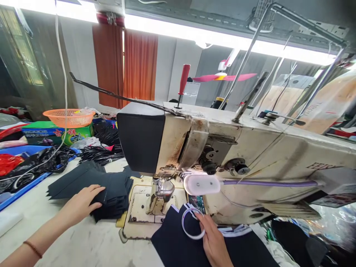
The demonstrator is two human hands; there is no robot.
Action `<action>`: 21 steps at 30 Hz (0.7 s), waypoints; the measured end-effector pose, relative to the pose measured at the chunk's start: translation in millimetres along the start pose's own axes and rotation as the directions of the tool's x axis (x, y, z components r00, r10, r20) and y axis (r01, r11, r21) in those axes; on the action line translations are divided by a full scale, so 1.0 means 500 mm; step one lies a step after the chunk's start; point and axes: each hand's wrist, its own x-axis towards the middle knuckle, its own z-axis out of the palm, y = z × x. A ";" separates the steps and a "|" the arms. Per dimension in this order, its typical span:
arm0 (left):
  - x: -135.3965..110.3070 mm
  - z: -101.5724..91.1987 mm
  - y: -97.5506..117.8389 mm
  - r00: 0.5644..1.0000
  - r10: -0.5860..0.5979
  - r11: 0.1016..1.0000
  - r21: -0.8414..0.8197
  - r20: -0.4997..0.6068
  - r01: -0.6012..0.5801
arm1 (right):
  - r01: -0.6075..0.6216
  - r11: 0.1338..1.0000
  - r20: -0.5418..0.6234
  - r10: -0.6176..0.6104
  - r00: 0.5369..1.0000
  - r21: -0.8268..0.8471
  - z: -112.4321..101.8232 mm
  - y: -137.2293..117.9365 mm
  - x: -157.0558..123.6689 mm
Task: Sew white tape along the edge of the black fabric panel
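My left hand [85,202] rests on a pile of dark fabric pieces [111,185], its fingers stretched out over the top piece and the thumb apart. In my right hand [213,237] is a roll of white tape [191,236], pinched at its right side by thumb and fingers. The roll is over a black fabric piece [172,233] that lies in front of the sewing machine [272,159]. White strips show along the upper edge of this piece. More black fabric [247,246] with white strips lies to the right, partly hidden by my right hand.
The machine's presser foot [162,189] stands between my hands, with a lit lamp [201,184] beside it. A phone-like object [198,202] lies under the lamp. At left are a blue tray [16,198], an orange basket [69,118] and a green box [55,129]. A red-handled screwdriver [184,79] stands upright on the machine.
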 end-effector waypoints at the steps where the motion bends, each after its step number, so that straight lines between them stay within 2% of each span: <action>1: 0.000 0.000 0.000 1.000 0.005 1.000 -0.005 -0.008 -0.005 | 0.005 1.000 -0.006 -0.005 1.000 -0.002 0.000 0.000 0.001; 4: 0.001 -0.005 0.004 0.999 0.011 1.000 -0.027 -0.049 -0.013 | 0.023 1.000 -0.030 -0.024 0.999 -0.010 -0.001 -0.001 0.009; 9: 0.006 -0.018 0.014 0.993 -0.042 0.994 -0.110 -0.110 0.030 | 0.073 0.997 -0.071 -0.075 0.995 -0.033 -0.001 0.014 0.028; 14: 0.009 -0.032 -0.002 0.989 -0.054 0.981 -0.194 -0.139 0.026 | 0.135 0.989 -0.088 -0.141 0.986 -0.063 -0.011 0.025 0.038; 18: 0.011 -0.027 -0.020 0.975 -0.101 0.961 -0.272 -0.198 0.045 | 0.181 0.978 -0.074 -0.189 0.979 -0.105 -0.010 -0.006 0.052; 21: 0.010 -0.018 -0.015 0.951 -0.136 0.955 -0.292 -0.276 0.052 | 0.176 0.978 -0.022 -0.180 0.983 -0.110 0.009 -0.044 0.089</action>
